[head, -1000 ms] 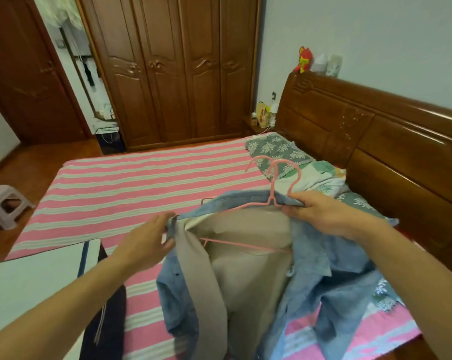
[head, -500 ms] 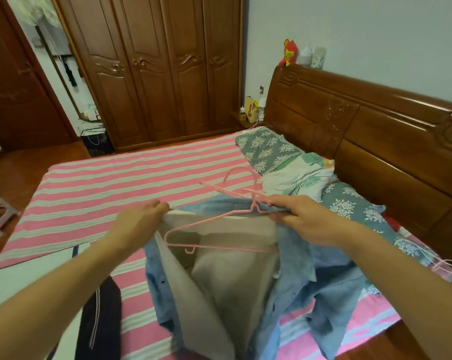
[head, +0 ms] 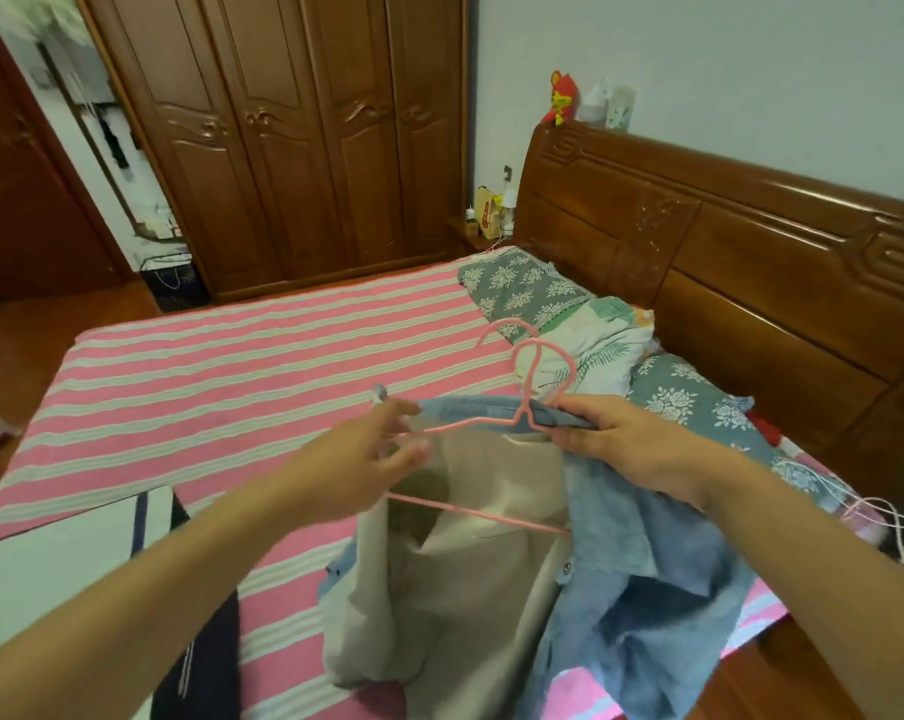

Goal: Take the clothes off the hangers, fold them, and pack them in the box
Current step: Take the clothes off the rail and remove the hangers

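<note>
Shirt (head: 663, 589) overhangs bed edge (head: 761, 623); right hand (head: 621, 444) pinches collar, hanger (head: 470, 423).

Lighting: soft, even indoor light; brighter daylight through the doorway (head: 102, 148) at upper left. Quality: wide-angle bending at edges, slight overall softness.
</note>
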